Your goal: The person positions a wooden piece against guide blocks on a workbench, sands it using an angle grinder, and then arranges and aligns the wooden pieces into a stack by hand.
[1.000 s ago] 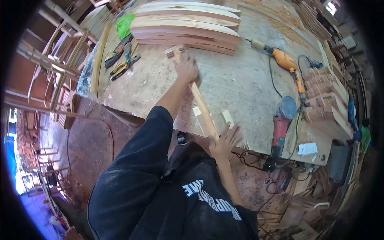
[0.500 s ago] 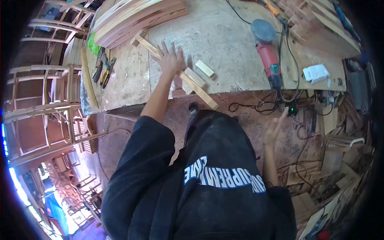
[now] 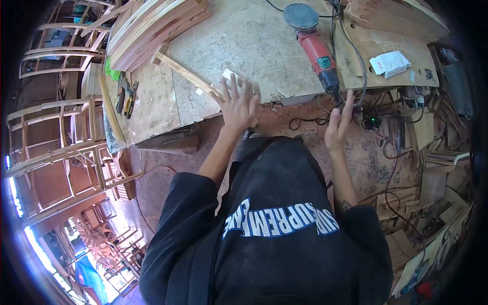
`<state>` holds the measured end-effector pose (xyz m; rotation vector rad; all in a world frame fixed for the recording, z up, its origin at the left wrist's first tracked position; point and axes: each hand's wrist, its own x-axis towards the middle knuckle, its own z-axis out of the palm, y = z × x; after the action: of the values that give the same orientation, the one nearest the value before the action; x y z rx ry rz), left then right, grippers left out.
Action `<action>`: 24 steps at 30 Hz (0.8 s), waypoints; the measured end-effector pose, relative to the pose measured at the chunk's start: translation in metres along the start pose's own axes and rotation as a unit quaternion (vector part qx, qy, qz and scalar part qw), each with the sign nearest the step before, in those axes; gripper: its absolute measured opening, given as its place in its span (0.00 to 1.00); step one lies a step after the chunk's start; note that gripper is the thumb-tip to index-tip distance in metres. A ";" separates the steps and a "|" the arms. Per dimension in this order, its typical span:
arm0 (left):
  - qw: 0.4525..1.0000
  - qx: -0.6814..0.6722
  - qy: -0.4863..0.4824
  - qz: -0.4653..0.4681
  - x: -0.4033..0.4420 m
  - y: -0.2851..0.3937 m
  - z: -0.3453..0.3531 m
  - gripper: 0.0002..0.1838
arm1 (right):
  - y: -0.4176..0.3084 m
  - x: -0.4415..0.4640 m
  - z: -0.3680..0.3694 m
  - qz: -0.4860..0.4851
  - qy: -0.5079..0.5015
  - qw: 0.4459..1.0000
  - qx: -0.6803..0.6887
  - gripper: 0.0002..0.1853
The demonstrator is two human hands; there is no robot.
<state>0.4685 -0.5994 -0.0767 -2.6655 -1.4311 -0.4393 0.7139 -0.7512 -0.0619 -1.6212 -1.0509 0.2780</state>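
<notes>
Wooden strip point(image 3: 184, 69): lies diagonally on the surface point(image 3: 218, 40), upper centre-left of the frame; its upper end rests by a small crosspiece point(image 3: 155, 59), its lower part passes behind the left hand.
Left hand point(image 3: 238, 108): centre of the frame, over the lower part of the strip; fingers extended and spread, nothing grasped. Contact between palm and strip cannot be determined.
Right hand point(image 3: 338, 129): right of centre, off the near edge of the surface; fingers extended, no object held. Nearest item is the lower end of the power tool.
Pale block point(image 3: 230, 75): beside the strip, partly covered by the fingers of the left hand.
Power tool point(image 3: 316, 53): red body with a round grey disc, upper centre-right; disc toward the top of the frame.
White packet point(image 3: 390, 64): on the surface, upper right.
Board stack point(image 3: 152, 30): upper left, above the strip.
Pliers point(image 3: 130, 99): left part of the surface, below a green bag point(image 3: 112, 69).
Cables point(image 3: 310, 122): below the surface edge, between the hands, toward the floor.
Chair frames point(image 3: 61, 127): left side of the frame.
</notes>
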 end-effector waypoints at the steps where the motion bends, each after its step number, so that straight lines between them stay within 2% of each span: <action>1: 0.999 0.030 -0.009 0.017 -0.005 0.006 0.000 0.32 | 0.001 0.008 0.001 0.001 0.005 1.000 -0.006 0.33; 2: 1.000 0.028 -0.005 0.010 -0.010 0.013 -0.001 0.32 | 0.003 0.018 0.002 -0.005 0.000 1.000 -0.007 0.33; 4: 0.993 0.020 -0.092 0.067 -0.021 0.025 -0.005 0.31 | 0.003 0.040 0.006 -0.020 0.012 0.999 -0.035 0.32; 5: 0.984 0.065 -0.052 0.157 -0.032 0.024 0.001 0.32 | 0.010 0.053 0.009 -0.034 0.018 0.997 -0.063 0.35; 6: 0.965 0.078 -0.116 0.221 -0.046 0.026 0.005 0.32 | 0.013 0.065 0.014 -0.044 0.009 0.997 -0.059 0.35; 7: 0.938 0.090 -0.179 0.284 -0.058 0.028 0.003 0.32 | 0.014 0.078 0.019 -0.030 -0.018 0.991 -0.126 0.37; 9: 0.888 0.010 -0.190 0.420 -0.096 0.011 0.038 0.30 | 0.025 0.100 0.028 0.004 -0.093 0.963 -0.254 0.45; 10: 0.890 0.015 -0.184 0.417 -0.103 0.003 0.031 0.30 | 0.021 0.107 0.032 -0.004 -0.091 0.963 -0.253 0.45; 11: 0.905 -0.108 -0.239 0.335 -0.113 -0.010 0.022 0.27 | 0.017 0.111 0.034 0.028 -0.137 0.945 -0.295 0.47; 12: 0.896 -0.230 -0.290 0.248 -0.122 -0.025 0.013 0.25 | 0.014 0.113 0.036 0.065 -0.182 0.921 -0.337 0.49; 14: 0.935 -0.237 -0.232 0.126 -0.123 -0.043 -0.034 0.23 | 0.014 0.120 0.035 0.087 -0.188 0.919 -0.337 0.49; 16: 0.960 -0.227 -0.160 0.030 -0.143 -0.074 -0.046 0.20 | 0.020 0.129 0.036 0.100 -0.193 0.917 -0.334 0.50; 17: 0.961 -0.226 -0.158 0.032 -0.144 -0.081 -0.056 0.20 | 0.027 0.133 0.036 0.109 -0.208 0.914 -0.332 0.47; 18: 0.953 -0.260 -0.147 -0.040 -0.146 -0.088 -0.068 0.18 | 0.034 0.136 0.037 0.118 -0.223 0.910 -0.330 0.45; 19: 0.940 -0.294 -0.137 -0.110 -0.147 -0.092 -0.080 0.16 | 0.039 0.138 0.039 0.105 -0.202 0.922 -0.314 0.36; 20: 0.939 -0.297 -0.136 -0.103 -0.146 -0.096 -0.085 0.16 | 0.037 0.136 0.042 0.106 -0.196 0.922 -0.317 0.36; 22: 0.932 -0.336 -0.092 -0.101 -0.128 -0.103 -0.087 0.14 | 0.034 0.139 0.038 0.156 -0.212 0.941 -0.213 0.29; 23: 0.923 -0.365 -0.083 -0.091 -0.115 -0.103 -0.089 0.14 | 0.030 0.137 0.038 0.147 -0.206 0.951 -0.178 0.25; 24: 0.920 -0.378 -0.082 -0.070 -0.099 -0.101 -0.090 0.14 | 0.023 0.133 0.035 0.187 -0.201 0.950 -0.147 0.25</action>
<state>0.3148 -0.6413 -0.0256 -3.2425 -1.7924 -0.9781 0.7781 -0.6285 -0.0496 -2.0915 -1.1166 0.7622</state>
